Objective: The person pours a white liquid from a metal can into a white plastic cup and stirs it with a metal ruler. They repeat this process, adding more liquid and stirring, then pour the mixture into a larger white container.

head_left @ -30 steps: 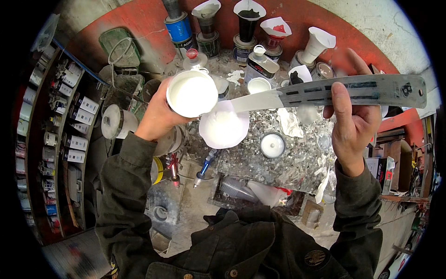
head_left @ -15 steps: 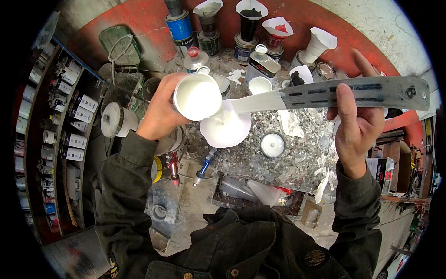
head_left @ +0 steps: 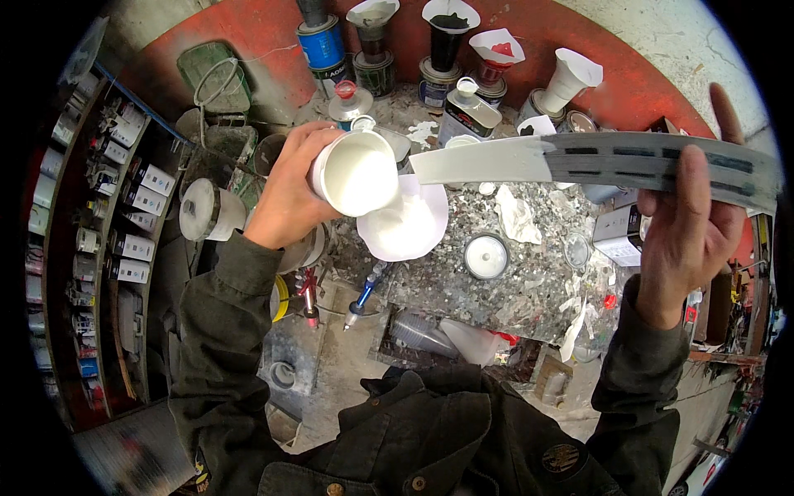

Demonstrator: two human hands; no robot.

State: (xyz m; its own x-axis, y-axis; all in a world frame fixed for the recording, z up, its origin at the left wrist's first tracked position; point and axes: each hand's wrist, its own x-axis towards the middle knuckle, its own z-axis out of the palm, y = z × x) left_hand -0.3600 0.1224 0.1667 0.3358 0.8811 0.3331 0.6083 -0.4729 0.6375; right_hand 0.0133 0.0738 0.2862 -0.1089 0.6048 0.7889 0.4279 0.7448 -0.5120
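My left hand (head_left: 281, 194) is wrapped round a white cup (head_left: 333, 175) of white paint, tilted to the right. Under the cup's lip is a white paper paint strainer (head_left: 432, 221) with white paint pooled inside; what holds it up is hidden. My right hand (head_left: 696, 236) grips a long grey stirring stick (head_left: 595, 157) near its far-right end, with a finger raised above it. White paint coats the stick's left half, whose tip hangs just above the strainer's upper right edge, apart from the cup. A blue spray gun (head_left: 361, 304) shows its nozzle below the strainer.
Paint cans, including a blue one (head_left: 321, 48), and cups with paper strainers line the back. A small round tub (head_left: 485, 256) and crumpled paper (head_left: 518, 215) lie on the paint-spattered bench (head_left: 529, 285). A red spray gun (head_left: 309, 302) hangs in front. Shelves (head_left: 149, 198) stand left.
My right hand has moved right with the stirring stick, drawing its coated end away from the cup's lip. My left hand and the cup have turned slightly.
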